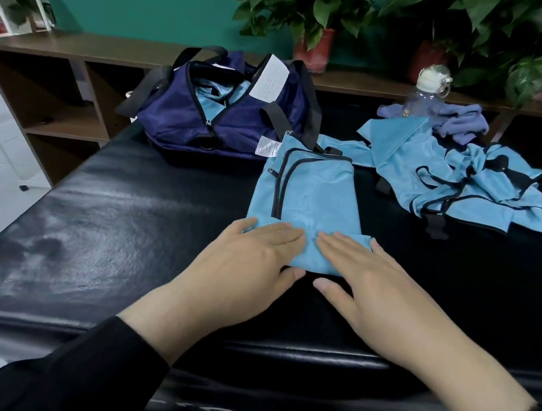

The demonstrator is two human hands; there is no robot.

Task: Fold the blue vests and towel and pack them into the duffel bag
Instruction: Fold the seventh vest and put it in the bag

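Note:
A light blue vest (312, 193) with black trim lies folded lengthwise on the black mat, its near end turned up into a fold. My left hand (248, 264) and my right hand (375, 286) lie flat side by side on that fold, fingers straight, pressing it down. The navy duffel bag (184, 119) stands open at the back left with light blue fabric showing inside. A pile of unfolded blue vests (463, 184) lies at the back right. A purple-blue towel (457, 122) is crumpled behind that pile.
A clear water bottle (426, 94) with a white cap stands beside the towel. The black padded mat (105, 236) has bare surface to the left. A brown shelf (77, 45) with potted plants (317, 13) runs behind.

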